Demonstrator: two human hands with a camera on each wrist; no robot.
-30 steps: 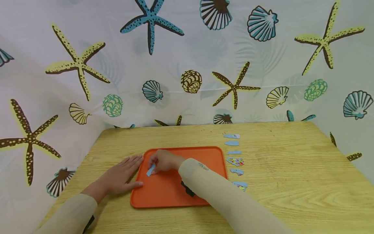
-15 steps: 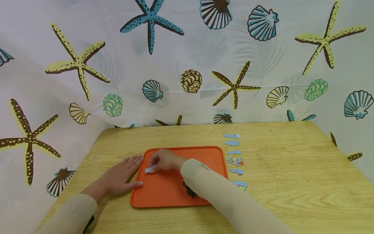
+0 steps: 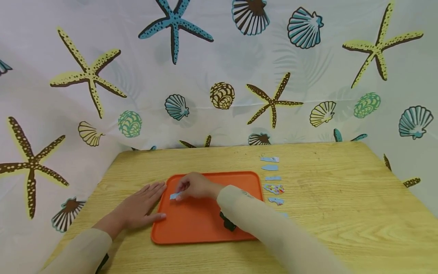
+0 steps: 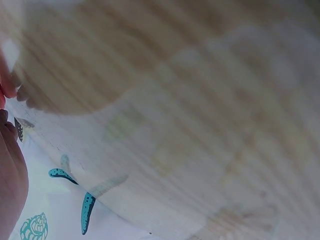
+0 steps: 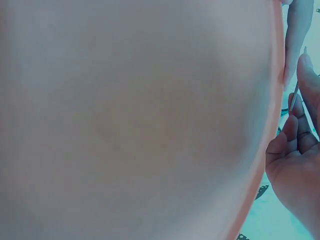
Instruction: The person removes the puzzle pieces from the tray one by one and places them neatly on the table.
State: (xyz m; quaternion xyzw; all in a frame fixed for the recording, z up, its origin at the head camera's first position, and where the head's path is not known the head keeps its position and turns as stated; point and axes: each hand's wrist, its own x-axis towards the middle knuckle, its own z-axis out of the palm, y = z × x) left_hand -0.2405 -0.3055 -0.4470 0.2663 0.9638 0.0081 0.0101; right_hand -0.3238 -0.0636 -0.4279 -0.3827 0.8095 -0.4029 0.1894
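Observation:
Over the left part of an orange tray (image 3: 202, 228), my right hand (image 3: 195, 185) pinches a small light-blue paper piece (image 3: 175, 196) between thumb and fingertips. The right wrist view shows the piece edge-on as a thin strip (image 5: 295, 92) between thumb and fingers. My left hand (image 3: 142, 205) lies flat with straight fingers on the table at the tray's left edge, its thumb reaching over the rim. To the right of the tray, several similar paper pieces (image 3: 269, 168) lie in a column, some light blue, one with many colours (image 3: 274, 189). My right sleeve partly covers the nearest piece.
The wooden table (image 3: 342, 198) extends right of the paper pieces. A white cloth (image 3: 219, 49) printed with starfish and shells hangs behind the table and along its sides. My right forearm (image 3: 267, 228) crosses the tray's front right corner.
My right hand has shifted slightly up and right, and the piece in it has turned from steeply slanted to nearly level. The left hand stays at the tray's edge.

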